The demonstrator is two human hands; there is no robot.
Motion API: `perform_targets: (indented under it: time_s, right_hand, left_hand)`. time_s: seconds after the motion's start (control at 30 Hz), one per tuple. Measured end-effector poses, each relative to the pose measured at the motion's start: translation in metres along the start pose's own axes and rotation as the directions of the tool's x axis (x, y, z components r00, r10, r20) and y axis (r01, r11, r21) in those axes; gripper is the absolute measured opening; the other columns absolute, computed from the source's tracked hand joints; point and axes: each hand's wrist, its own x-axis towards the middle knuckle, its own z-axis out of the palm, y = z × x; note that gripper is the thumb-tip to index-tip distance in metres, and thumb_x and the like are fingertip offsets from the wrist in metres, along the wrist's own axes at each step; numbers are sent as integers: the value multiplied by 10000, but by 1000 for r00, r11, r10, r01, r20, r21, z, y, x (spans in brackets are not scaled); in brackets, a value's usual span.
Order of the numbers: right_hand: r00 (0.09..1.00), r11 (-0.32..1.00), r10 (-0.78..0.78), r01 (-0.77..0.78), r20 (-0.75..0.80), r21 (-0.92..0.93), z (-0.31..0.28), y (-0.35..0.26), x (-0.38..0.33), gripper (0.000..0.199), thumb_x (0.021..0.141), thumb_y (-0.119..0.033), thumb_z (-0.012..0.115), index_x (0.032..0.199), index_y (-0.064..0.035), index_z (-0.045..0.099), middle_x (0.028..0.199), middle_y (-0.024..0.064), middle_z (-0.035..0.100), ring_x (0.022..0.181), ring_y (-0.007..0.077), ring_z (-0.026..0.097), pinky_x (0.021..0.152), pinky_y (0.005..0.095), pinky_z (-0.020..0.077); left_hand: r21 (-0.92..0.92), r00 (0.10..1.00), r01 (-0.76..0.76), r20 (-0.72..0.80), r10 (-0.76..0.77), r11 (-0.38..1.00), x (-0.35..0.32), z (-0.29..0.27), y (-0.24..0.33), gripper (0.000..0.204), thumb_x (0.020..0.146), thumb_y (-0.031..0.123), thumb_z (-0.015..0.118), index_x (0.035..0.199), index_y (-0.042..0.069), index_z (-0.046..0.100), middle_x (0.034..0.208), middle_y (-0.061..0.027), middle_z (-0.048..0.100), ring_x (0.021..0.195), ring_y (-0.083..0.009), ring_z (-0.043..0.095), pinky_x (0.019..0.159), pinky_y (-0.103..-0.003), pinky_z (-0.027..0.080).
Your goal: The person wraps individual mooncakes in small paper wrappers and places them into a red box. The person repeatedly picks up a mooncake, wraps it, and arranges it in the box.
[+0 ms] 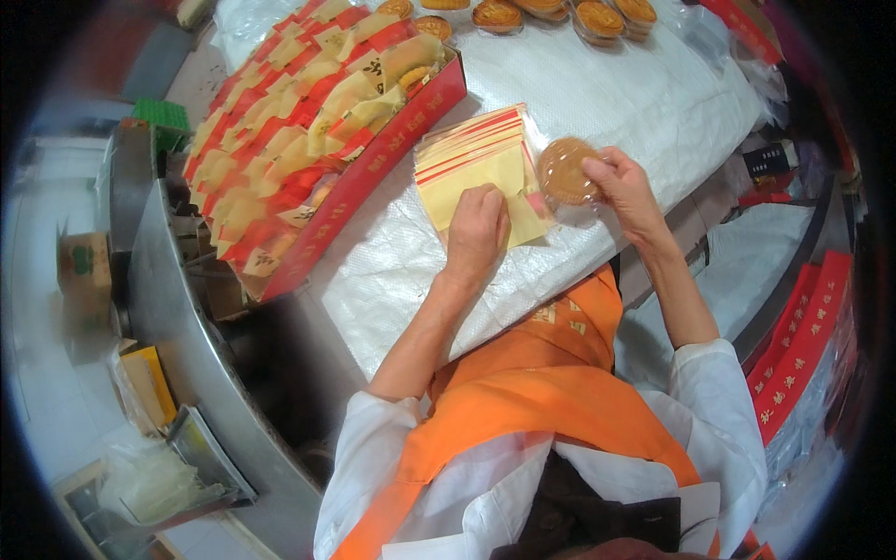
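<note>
My right hand [627, 191] grips a round brown mooncake [567, 171] in clear plastic by its right edge. It hangs just off the right side of a fanned stack of yellow and red paper bags [474, 154]. On the stack's near part, my left hand [478, 229] is closed, its fingertips curled at the top yellow bag [527, 222]. The exact pinch is hidden under the fingers. Left of the stack stands a long red box [373, 173], packed with rows of bagged mooncakes [308, 103].
Several mooncakes in clear trays [597, 21] sit along the far edge of the white woven sack surface [644, 103]. A curved metal table [173, 271] runs down the left. Red printed strips [807, 345] lie at the right. A green crate [161, 114] is far left.
</note>
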Motion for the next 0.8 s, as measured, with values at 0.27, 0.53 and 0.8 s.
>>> perform_targets:
  time_s: [0.27, 0.53, 0.8]
  right_hand:
    - [985, 939, 75, -17, 155, -344, 5, -13, 18, 317, 885, -249, 673, 1078, -51, 519, 779, -7, 609, 642, 30, 525, 538, 179, 407]
    - [945, 976, 136, -76, 298, -207, 12, 3, 20, 312, 954, -202, 566, 1204, -48, 461, 892, 35, 642, 759, 61, 595, 648, 203, 480]
    - [935, 924, -216, 288, 282, -250, 47, -28, -38, 431, 949, -190, 513, 1340, -39, 414, 1039, 37, 583, 1010, 140, 535, 892, 313, 422]
  left_hand:
    - [-2, 995, -97, -37, 97, 995, 3, -7, 3, 196, 725, -20, 626, 911, 0, 568, 945, -123, 581, 862, -302, 569, 722, -387, 460]
    - [-166, 989, -146, -15, 146, 975, 21, -16, 16, 238, 687, -57, 644, 906, -2, 568, 960, -152, 588, 836, -334, 584, 720, -398, 477]
    - [-272, 988, -82, -145, 43, 959, 35, -42, 26, 87, 874, -4, 593, 941, 15, 541, 1076, -112, 608, 849, -222, 591, 757, -331, 474]
